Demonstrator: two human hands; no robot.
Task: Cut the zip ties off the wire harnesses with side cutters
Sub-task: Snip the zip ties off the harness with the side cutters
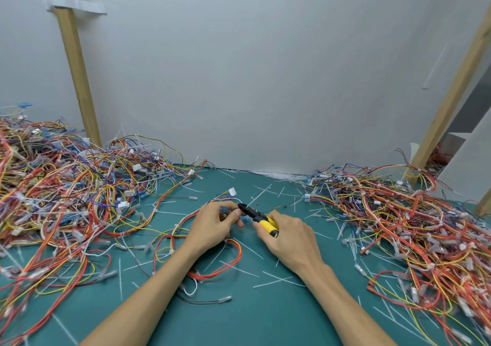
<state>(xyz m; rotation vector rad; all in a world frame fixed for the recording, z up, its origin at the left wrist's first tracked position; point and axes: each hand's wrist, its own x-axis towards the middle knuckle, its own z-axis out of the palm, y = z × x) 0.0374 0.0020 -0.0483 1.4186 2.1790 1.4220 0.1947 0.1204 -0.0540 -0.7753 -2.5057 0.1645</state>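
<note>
My left hand [215,222] pinches part of a wire harness [228,259] of red, yellow and white wires that loops across the green mat below both hands. A blue terminal shows between its fingertips. My right hand [288,235] grips the yellow-handled side cutters [261,219]. Their black jaws point up-left and meet the bundle right at my left fingertips. Whether a zip tie sits in the jaws is hidden by the fingers.
A big heap of harnesses [61,183] fills the left side and another heap [414,226] the right. Several cut white zip ties [277,282] litter the green mat [239,316]. A grey wall with wooden posts [75,61] closes the back.
</note>
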